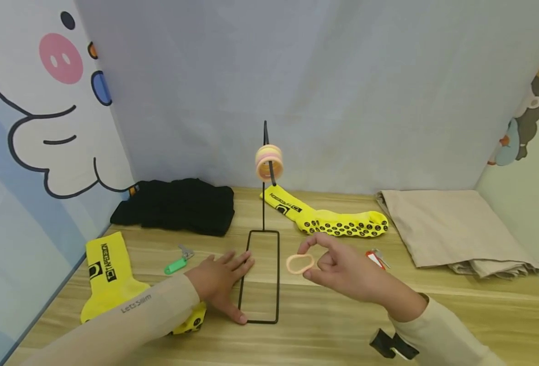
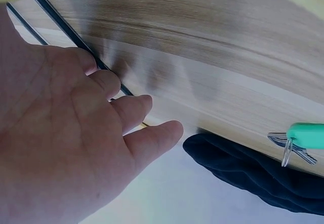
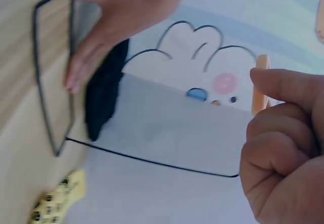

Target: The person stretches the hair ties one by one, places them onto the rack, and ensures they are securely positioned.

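My right hand (image 1: 347,269) pinches a peach hair tie (image 1: 288,265) between thumb and index finger, to the right of a black wire stand (image 1: 263,208). Edge-on, that hair tie (image 3: 259,92) shows in the right wrist view, its lower part hidden by the fingers. Several hair ties (image 1: 261,161) in peach, yellow and pink hang together on the stand's upper arm. Spread out, my left hand (image 1: 221,282) rests on the left side of the stand's rectangular base (image 1: 277,284). The left wrist view shows its fingers (image 2: 154,140) extended.
Yellow socks lie at the left (image 1: 109,264) and behind the stand (image 1: 342,221). Black folded cloth (image 1: 182,206) is at the back left, beige cloth (image 1: 452,229) at the right. Keys with a green tag (image 1: 175,266) and a red tag (image 1: 375,259) lie on the table.
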Tool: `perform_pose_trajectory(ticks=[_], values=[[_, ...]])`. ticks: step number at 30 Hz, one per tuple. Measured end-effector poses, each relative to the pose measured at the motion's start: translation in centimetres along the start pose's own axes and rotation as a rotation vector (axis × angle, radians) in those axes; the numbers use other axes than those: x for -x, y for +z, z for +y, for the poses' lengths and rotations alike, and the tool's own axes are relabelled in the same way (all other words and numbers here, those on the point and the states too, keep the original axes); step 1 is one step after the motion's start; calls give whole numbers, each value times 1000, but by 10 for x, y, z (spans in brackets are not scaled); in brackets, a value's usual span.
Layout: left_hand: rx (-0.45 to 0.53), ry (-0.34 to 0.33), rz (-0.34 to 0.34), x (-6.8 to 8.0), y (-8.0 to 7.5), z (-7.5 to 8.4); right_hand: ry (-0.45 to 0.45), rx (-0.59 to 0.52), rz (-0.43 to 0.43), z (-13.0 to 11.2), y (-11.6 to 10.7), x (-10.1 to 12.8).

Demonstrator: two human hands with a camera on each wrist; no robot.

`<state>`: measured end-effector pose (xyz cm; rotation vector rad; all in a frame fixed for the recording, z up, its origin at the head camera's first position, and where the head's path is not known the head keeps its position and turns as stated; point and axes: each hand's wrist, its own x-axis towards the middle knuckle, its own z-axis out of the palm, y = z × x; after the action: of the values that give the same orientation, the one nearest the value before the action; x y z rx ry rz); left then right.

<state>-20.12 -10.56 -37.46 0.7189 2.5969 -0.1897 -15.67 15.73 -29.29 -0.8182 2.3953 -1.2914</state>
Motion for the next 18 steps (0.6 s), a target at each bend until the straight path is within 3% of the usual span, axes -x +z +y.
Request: perform_pose_trajectory(ticks=[4,10,18], values=[[8,4,4,-1,0,-1,-121,52,40,-27,-5,4],[13,17,24,-2,3,-3,-320,114,183,-65,-12,5],[13,10,9,-5,4,-3,-362,153,313,-92,-22,-5]])
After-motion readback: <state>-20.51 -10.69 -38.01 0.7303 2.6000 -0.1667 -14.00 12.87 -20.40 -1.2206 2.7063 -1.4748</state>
